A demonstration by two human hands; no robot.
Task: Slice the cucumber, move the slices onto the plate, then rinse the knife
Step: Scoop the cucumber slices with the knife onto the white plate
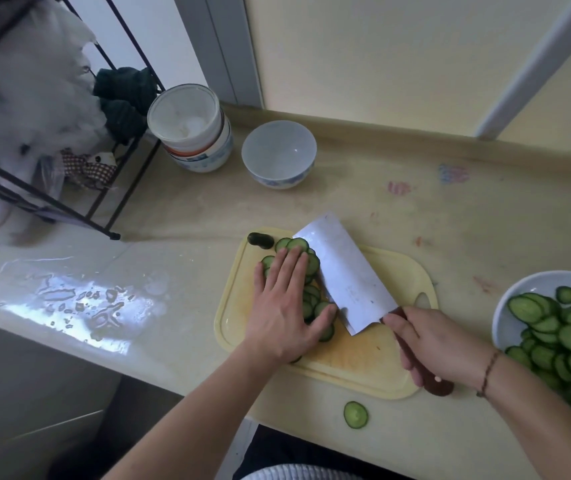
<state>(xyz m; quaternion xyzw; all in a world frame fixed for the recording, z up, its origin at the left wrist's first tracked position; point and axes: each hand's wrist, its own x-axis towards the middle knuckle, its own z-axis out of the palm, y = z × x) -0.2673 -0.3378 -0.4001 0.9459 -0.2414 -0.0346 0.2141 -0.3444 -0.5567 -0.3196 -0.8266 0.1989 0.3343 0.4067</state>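
Step in hand, by my judgement: gathering cut slices for transfer to the plate; slicing looks finished, rinsing not begun. Item, my left hand (282,303): flat, fingers straight and slightly spread, pressing on the heap of thin green cucumber slices (308,271) lying on the pale yellow plastic cutting board (356,362). Item, my right hand (440,344): fingers curled round the dark brown wooden handle of the broad steel cleaver (343,271), whose blade is tilted with its edge down against the right side of the heap. Item, dark green cucumber end piece (260,240): at the board's far left corner, just beside the slices. Item, white round plate (512,306): at the right on the cream worktop (415,202), already holding many slices. Item, one stray slice (355,414): on the worktop, near the board's front edge. Next move calls for sliding the blade under the heap while my left hand holds it in place, then carrying the load level to the plate.
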